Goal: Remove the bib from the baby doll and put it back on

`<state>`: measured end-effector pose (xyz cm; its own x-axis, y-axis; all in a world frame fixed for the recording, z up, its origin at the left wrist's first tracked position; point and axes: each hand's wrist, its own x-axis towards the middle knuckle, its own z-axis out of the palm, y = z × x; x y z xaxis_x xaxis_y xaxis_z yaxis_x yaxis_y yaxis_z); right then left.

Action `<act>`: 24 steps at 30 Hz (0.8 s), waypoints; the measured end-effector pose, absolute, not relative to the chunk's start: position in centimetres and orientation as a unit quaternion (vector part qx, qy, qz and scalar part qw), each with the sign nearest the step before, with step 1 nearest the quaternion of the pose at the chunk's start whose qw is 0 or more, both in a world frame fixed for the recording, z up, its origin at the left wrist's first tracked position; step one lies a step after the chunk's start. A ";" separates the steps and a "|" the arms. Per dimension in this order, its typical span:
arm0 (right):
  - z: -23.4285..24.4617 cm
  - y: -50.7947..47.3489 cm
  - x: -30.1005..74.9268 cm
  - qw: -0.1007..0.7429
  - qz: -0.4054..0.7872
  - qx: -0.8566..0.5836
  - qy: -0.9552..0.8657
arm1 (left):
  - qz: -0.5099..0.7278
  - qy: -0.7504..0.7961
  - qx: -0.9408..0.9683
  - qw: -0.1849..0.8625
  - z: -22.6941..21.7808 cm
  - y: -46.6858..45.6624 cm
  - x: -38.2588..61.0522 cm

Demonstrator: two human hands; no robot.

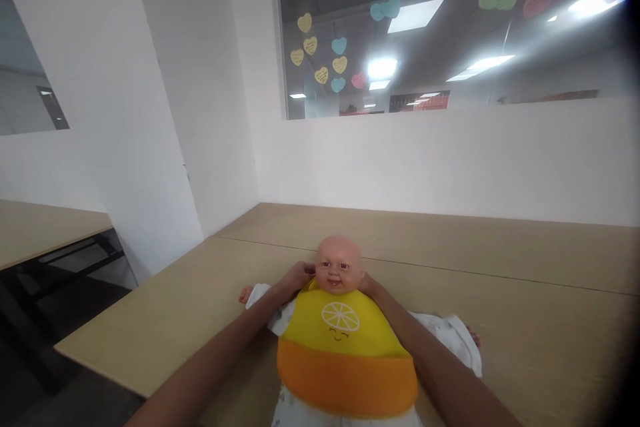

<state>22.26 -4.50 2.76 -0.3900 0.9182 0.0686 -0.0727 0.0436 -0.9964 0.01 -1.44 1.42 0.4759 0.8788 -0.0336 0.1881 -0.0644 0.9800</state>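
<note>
Likely fastening bib (347,353) behind head (340,253): left hand (300,274) 9 o'clock, right hand (369,285) 4. Grip hidden, can't say. Next: join ends by feel.

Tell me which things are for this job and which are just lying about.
For the job:
bald, white-clothed baby doll
yellow and orange citrus-print bib

Just there:
pale-brown, dark-legged table on the left
pastel heart-shaped notes
</note>
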 end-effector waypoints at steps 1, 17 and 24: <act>3.0 -4.8 22.2 0.418 0.594 -0.360 -0.585 | 0.313 0.408 0.660 0.548 1.4 -1.4 0.0; 1.4 -2.4 22.0 0.418 0.632 -0.383 -0.529 | 0.366 0.414 0.692 0.465 0.2 0.0 0.3; 1.8 -2.7 21.4 0.431 0.613 -0.373 -0.548 | 0.377 0.435 0.672 0.466 0.9 -0.5 0.4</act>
